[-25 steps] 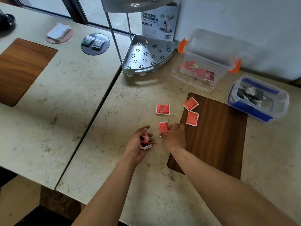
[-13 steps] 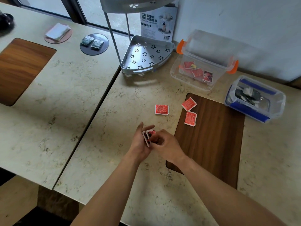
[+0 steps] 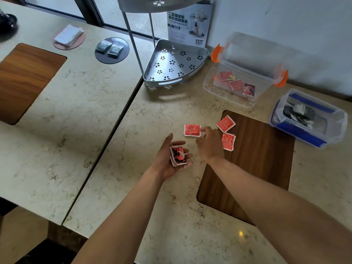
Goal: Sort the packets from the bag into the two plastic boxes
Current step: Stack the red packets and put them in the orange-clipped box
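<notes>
My left hand (image 3: 167,159) lies palm up over the marble counter, holding a small stack of red packets (image 3: 178,156). My right hand (image 3: 209,143) reaches forward, its fingertips touching the right edge of a red packet (image 3: 192,130) lying flat on the counter. Two more red packets (image 3: 226,123) (image 3: 228,141) lie on the dark wooden inlay just right of that hand. A clear box with orange latches (image 3: 228,98) at the back holds several red packets. A blue-trimmed box (image 3: 331,126) at the far right holds dark and white packets.
A metal corner shelf (image 3: 175,65) stands behind the packets beside its printed carton (image 3: 187,25). On the left counter, two dark packets rest on a black coaster (image 3: 112,50), and a white cloth on a pink coaster (image 3: 69,36). A seam separates the two counters.
My right hand put a red packet onto the stack in my left hand, then moved forward to the packet lying on the counter. My left hand stayed in place.
</notes>
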Motion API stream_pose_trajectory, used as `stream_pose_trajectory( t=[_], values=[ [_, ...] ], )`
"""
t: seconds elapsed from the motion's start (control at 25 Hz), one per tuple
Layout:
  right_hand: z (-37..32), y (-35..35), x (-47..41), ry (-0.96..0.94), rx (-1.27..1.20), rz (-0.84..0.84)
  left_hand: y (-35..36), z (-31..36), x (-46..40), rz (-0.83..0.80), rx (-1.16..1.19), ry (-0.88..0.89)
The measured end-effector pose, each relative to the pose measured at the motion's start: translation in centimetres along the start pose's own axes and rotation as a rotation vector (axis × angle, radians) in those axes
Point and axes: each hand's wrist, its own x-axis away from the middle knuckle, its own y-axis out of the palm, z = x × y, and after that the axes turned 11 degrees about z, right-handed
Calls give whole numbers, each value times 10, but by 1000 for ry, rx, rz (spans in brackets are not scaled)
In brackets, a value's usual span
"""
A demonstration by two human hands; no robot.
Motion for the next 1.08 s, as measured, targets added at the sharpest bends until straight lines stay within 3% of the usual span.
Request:
stream_pose_trajectory(
  t=[0.24, 0.32, 0.48, 0.56, 0.8, 1.08],
  values=[
    [-1, 12, -36, -218, 277, -46, 5, 14, -19, -32, -29, 68],
    [4, 11, -34, -212, 165, -17, 6, 18, -24, -50, -36, 70],
    [12, -8, -22, 101, -333, 33, 12, 16, -29, -55, -14, 74],
    [15, -17, -7, 141, -454, 88, 18, 11, -29, -47, 8, 62],
    [10, -27, 34, -71, -398, 71, 46, -4, -19, -53, 70, -21],
    [21, -40, 36, 95, -483, 66, 48, -10, -8, -162, -15, -19]
  ],
)
